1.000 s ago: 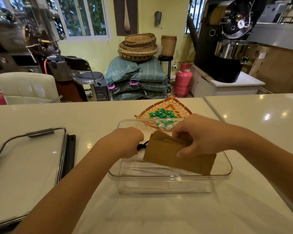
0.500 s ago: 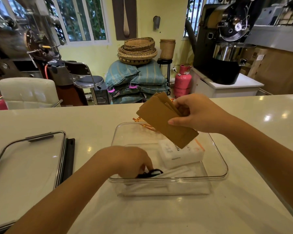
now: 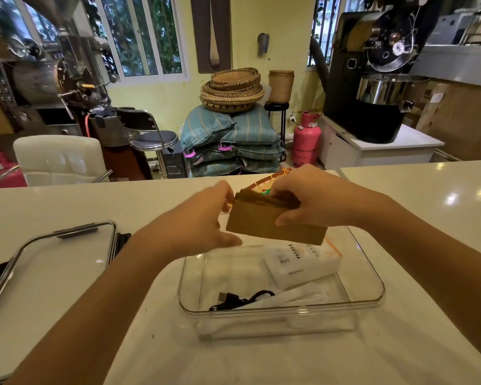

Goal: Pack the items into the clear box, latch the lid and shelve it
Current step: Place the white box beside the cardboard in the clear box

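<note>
Change: cable is now lying loose in the clear box, since the left hand, which was down inside the box half a second ago, is coming up off it and reaching the brown stack; one more item counts as packed.
Brown stack: kraft paper bags are hovering above the far half of the clear box, lifted higher than a second ago, when they were dipping into it.
Right hand: right hand is clamping the stack from its far right end, thumb on the near face, fingers curled over the top edge.
Left hand: it is touching the stack's left end with fingers partly spread, thumb below; it is steadying rather than fully gripping, and I cannot tell how firmly.
Long axis: the stack's long side is running left to right, roughly parallel with the clear box's near rim, with the right end dipping slightly; the broad face is turning toward the camera, the open edges pointing up and away.
Already in the box: white carton is sitting at the far right inside the clear box; the cable is lying at the near left.
Lid: lid is resting on the counter well left of the clear box, not yet fitted.
Meaning: packing is looking partway done; squaring the stack probably comes before laying it flat.
</note>
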